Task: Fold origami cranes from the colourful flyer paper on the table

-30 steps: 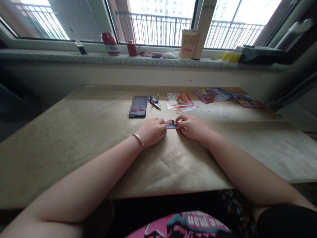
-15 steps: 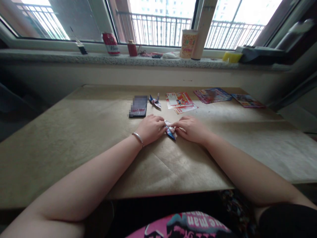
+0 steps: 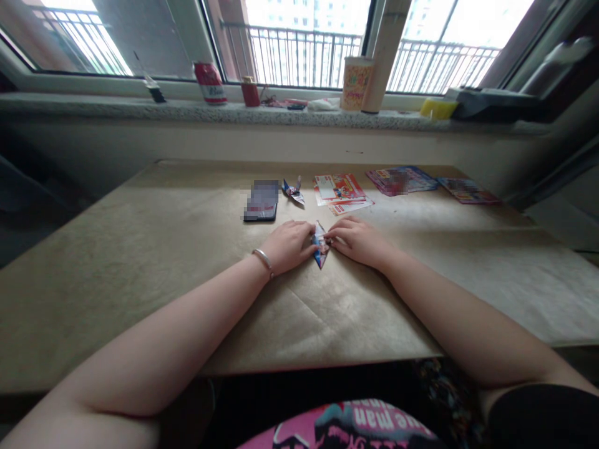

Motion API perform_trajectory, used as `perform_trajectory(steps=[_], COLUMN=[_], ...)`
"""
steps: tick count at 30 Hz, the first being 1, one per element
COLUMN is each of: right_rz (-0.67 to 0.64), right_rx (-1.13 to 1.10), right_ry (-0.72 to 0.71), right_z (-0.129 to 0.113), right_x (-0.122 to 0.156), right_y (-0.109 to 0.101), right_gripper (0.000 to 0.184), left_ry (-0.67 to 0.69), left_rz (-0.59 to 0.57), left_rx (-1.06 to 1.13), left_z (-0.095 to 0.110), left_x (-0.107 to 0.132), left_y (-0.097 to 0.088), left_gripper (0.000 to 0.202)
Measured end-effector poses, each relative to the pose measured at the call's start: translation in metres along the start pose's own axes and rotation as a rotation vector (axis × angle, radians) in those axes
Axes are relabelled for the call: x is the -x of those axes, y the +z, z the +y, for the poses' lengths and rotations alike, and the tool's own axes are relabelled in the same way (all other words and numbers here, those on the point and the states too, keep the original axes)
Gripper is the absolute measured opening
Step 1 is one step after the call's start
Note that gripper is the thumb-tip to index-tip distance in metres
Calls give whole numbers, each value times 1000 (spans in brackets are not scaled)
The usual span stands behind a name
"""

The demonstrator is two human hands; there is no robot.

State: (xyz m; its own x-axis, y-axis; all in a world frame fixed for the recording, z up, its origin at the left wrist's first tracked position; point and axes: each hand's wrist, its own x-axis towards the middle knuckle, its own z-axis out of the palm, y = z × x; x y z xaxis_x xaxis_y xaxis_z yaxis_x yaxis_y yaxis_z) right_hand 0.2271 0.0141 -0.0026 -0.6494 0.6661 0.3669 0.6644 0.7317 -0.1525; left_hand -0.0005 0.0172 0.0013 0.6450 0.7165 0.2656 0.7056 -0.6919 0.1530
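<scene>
Centrally, on the table: one paper, folded to a slim diamond, blue and pale print, one point toward the person, the other toward the window. Left hand: grip narrow, thumb and fingers holding the paper's left edge; silver bangle at the wrist. Right hand: grip narrow, fingertips bunched on the paper's right edge; whether they pinch or merely press, I cannot tell.

Beyond the hands, from left to right: one phone, lying flat; one folded figure, just beside it, with pointed ends; red-and-white cards, overlapping; a blue-and-red pile, fanned; one further pile, near the table's far right corner.

Sill, behind: one red can; one red bottle; one patterned cup; one yellow block, touching something dark.
</scene>
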Motion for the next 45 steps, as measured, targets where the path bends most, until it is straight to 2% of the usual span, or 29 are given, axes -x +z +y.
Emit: perform_trajectory(steps=[2, 5, 12, 18, 22, 27, 35, 41, 45], right_rz=[15, 80, 81, 51, 45, 39, 37, -29, -98], right_rx=[15, 37, -21, -58, -39, -8, 8, 62, 26], right_ry=[-10, -2, -15, 8, 21, 37, -125, -132, -146], right_z=[1, 2, -4, -3, 4, 4, 4, -1, -1], right_x=[0, 0, 0, 0, 2, 0, 0, 3, 3], right_y=[0, -1, 1, 4, 3, -1, -3, -14, -20], right_gripper=[21, 16, 12, 18, 23, 19, 19, 21, 20], left_ry=[36, 94, 103, 92, 126, 194, 201, 262, 249], left_rz=[-32, -55, -16, 4, 34, 95, 27, -3, -13], left_rx=[-4, -30, -69, -39, -11, -21, 125, 193, 199], left_z=[0, 0, 8, 11, 7, 6, 3, 2, 3], left_x=[-1, -1, 4, 3, 2, 1, 1, 3, 4], left_y=[-1, -4, -7, -3, -2, -2, -1, -2, -1], left_gripper=[27, 28, 53, 35, 29, 26, 18, 12, 13])
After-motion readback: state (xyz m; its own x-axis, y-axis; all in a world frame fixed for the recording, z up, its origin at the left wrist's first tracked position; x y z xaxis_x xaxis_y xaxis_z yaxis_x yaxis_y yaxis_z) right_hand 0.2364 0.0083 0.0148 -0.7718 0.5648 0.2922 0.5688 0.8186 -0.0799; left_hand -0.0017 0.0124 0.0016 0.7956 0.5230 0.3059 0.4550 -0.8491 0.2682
